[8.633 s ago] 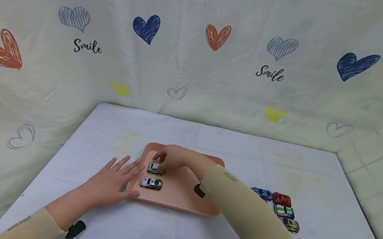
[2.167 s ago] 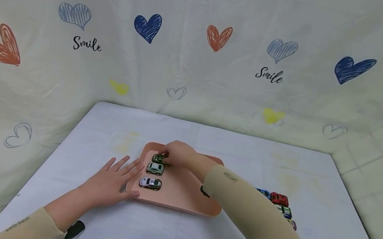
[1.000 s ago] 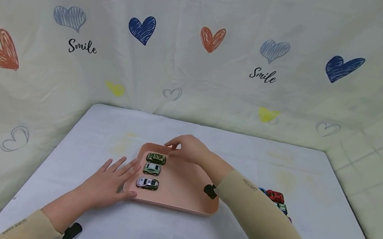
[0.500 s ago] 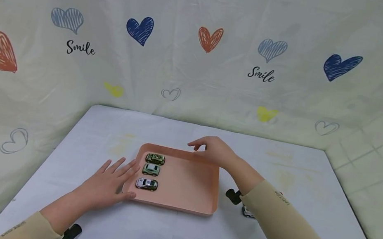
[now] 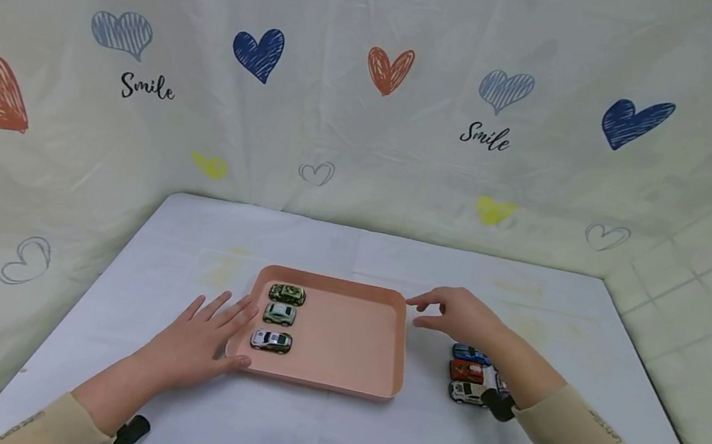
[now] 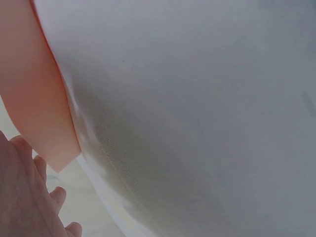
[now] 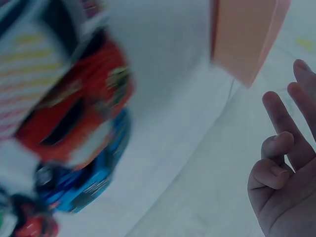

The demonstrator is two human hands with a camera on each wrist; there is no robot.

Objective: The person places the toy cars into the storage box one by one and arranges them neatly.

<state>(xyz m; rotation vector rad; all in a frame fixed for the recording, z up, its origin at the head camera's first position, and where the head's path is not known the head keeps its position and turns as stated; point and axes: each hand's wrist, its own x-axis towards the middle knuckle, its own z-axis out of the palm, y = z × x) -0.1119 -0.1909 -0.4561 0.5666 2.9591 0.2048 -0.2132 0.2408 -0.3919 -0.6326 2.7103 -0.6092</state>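
Peach tray [image 5: 347, 339] with three toy cars [image 5: 280, 314] near its left end.

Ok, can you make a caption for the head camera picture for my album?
Three toy cars parked in a peach tray, left hand at one end, empty right hand near the other.

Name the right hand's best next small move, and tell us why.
Probably bring the right hand to the blue car and pinch it. The hand holds nothing, and in the head view that car looks nearest to it among those outside the tray. Three cars stand in the tray's left part; its right part is bare.
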